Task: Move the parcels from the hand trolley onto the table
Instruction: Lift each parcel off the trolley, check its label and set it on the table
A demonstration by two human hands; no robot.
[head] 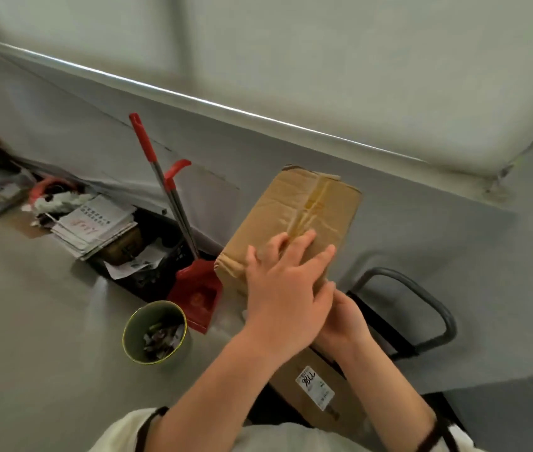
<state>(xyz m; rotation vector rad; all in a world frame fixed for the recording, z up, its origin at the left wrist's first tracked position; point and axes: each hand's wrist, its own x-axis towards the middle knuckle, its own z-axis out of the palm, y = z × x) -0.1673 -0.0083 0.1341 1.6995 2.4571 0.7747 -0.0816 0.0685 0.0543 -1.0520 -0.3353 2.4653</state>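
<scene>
A creased brown cardboard parcel [307, 203], taped along its top, is lifted and tilted above the hand trolley. My left hand [284, 288] lies flat on the parcel's near top with fingers spread. My right hand [346, 324] grips its near end from below. Under my arms a second brown parcel [304, 373] with a white label lies on the trolley. The trolley's dark curved handle [434, 298] stands to the right. No table is in view.
On the grey floor to the left are a green bin [154, 334] with scraps, a red dustpan [199, 288], a red-handled broom [147, 145] and a black crate [160, 236] beside stacked papers [95, 223]. A grey wall with a metal rail [226, 107] runs behind.
</scene>
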